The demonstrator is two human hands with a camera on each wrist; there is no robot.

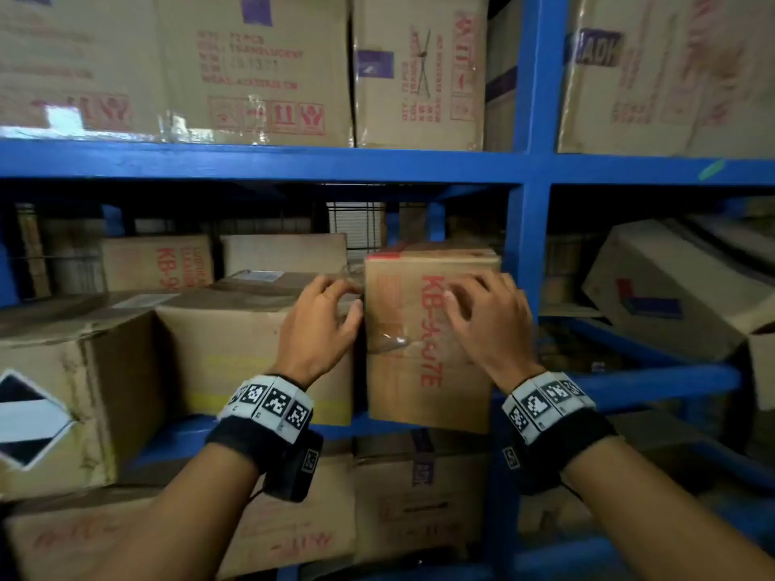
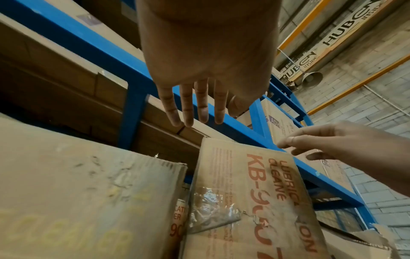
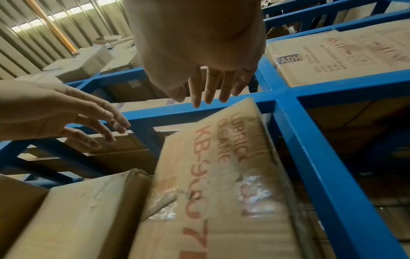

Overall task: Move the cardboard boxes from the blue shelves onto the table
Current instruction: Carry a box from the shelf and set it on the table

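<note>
KB box [image 1: 423, 329] stands on end on the middle blue shelf [image 1: 260, 163], right end of the bay, tight against the blue post [image 1: 530, 253], front face with red print and a torn tape patch, bottom edge sticking out past the shelf lip. Left hand [image 1: 321, 325] at its left top corner, fingers loosely spread, thumb near the box edge; in the wrist views the fingers are straight and apart, nothing gripped. Right hand [image 1: 488, 325] in front of the upper right face, fingers spread and slightly bent, contact unclear, no grip yet. Judged step: reach and seat both hands before the pull. To do it well: one hand per side, low enough to carry weight, avoid the loose tape, draw straight out so it clears the post and the neighbour box [image 1: 256, 350] touching on the left. Risk: it tips forward, being tall and already overhanging. Table not in view
</note>
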